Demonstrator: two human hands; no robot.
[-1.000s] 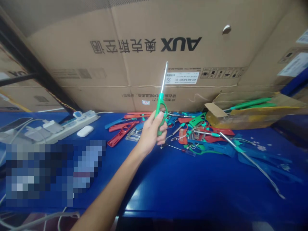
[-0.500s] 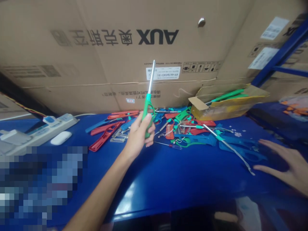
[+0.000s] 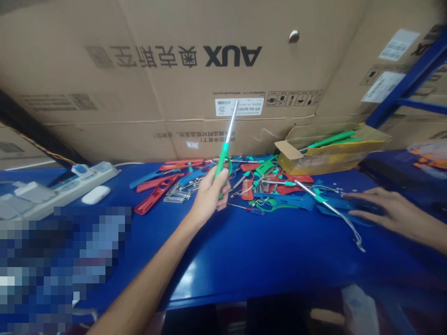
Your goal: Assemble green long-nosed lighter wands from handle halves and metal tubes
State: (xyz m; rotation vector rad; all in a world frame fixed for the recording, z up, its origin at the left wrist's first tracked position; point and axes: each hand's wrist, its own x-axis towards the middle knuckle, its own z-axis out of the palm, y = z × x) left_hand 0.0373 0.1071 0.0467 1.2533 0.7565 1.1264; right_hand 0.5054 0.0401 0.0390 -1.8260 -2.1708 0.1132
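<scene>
My left hand (image 3: pixel 211 193) is wrapped round the handle of a green long-neck lighter (image 3: pixel 225 150), its metal tube tilted up and slightly right. Over the right of the table, my right hand (image 3: pixel 394 209) has thumb and fingers apart above blue lighter casings (image 3: pixel 335 213); whether it touches them I cannot tell. Close by lies a metal lighter tube (image 3: pixel 323 200) with a green collar and trailing wires. Between the hands spread loose parts: red casings (image 3: pixel 157 193), a green casing (image 3: pixel 267 166), clear pieces (image 3: pixel 174 193) and a small screwdriver (image 3: pixel 256 211).
A taped carton (image 3: pixel 324 156) holding green lighter parts stands at the back right. Large cardboard (image 3: pixel 157 88) walls off the rear. A power strip (image 3: pixel 73 186) with plugs and a white oval case (image 3: pixel 96 195) lie left. A blue metal frame (image 3: pixel 405 83) rises at right.
My right hand has moved left and slightly up, over the blue casings. The lighter in my left hand sits slightly lower and further right, and the view has shifted a little.
</scene>
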